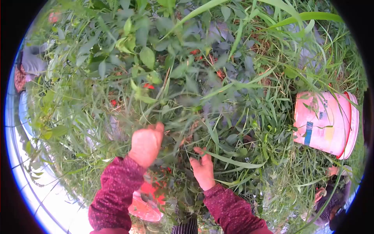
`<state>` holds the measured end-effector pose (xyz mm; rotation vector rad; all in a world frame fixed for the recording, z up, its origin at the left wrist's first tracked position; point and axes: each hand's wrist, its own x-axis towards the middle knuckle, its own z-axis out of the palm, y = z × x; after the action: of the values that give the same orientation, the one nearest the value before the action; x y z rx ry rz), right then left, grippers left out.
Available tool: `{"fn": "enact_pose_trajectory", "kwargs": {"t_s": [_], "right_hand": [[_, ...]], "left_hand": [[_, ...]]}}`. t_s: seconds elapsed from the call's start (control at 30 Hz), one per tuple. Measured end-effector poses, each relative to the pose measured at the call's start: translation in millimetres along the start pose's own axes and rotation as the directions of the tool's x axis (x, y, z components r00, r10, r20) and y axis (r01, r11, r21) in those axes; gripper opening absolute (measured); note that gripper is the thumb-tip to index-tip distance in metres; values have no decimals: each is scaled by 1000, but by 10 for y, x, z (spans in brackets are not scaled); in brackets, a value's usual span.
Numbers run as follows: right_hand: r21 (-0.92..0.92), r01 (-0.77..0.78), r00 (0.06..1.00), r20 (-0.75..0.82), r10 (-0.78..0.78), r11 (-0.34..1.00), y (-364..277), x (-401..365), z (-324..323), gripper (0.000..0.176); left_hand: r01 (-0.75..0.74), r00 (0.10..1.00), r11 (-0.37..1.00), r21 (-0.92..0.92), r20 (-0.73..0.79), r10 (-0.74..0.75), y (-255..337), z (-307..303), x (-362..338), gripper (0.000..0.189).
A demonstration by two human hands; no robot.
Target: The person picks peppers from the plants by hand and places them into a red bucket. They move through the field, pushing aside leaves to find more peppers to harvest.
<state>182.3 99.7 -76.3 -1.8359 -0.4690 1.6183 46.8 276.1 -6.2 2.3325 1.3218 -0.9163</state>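
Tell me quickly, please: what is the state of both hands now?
Left hand: curled closed; whether it holds anything cannot be told.
Right hand: open, partly spread, among green leafy plants.

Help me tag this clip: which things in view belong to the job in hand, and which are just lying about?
Probably part of the job:
left hand
right hand
leafy stems between them
red container, low in view

Apparently just nearby:
pink bucket, untouched
long grass blade

My left hand (pixel 146 146), fingers curled, among green plants (pixel 147 57); my right hand (pixel 203 168), fingers parted, near it. Small red pieces (pixel 148 86), scattered. Pink bucket (pixel 321 124), to my right. Red container (pixel 144 210), between maroon sleeves (pixel 120 187).
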Motion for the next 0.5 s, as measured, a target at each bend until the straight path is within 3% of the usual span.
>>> {"fn": "enact_pose_trajectory", "kwargs": {"t_s": [0.03,0.1,0.17,0.23,0.27,0.4,0.5], "right_hand": [[-3,-1,1000,5,1,1000,-85,10,-25,35],[-326,237,958,-79,-276,915,-301,52,-100,38],[-352,185,970,-83,-227,918,-471,84,-162,39],[-464,291,921,-102,-377,837,-564,109,-188,37],[-447,295,911,-134,-389,845,-612,119,-201,43],[-340,364,852,-253,-457,867,-815,230,-326,36],[-232,415,847,-256,-466,880,-956,299,-424,31]], "left_hand": [[-60,998,998,-18,-20,59,51,33,-122,34],[-138,988,990,-4,64,138,206,146,-367,45],[-123,984,992,11,134,120,344,341,-590,54],[-108,984,994,-27,139,111,461,456,-791,57],[-118,987,992,-52,104,123,532,503,-871,59],[-188,981,975,-116,33,193,925,591,-1118,62],[-199,979,966,-165,8,203,1232,640,-1207,60]]}}
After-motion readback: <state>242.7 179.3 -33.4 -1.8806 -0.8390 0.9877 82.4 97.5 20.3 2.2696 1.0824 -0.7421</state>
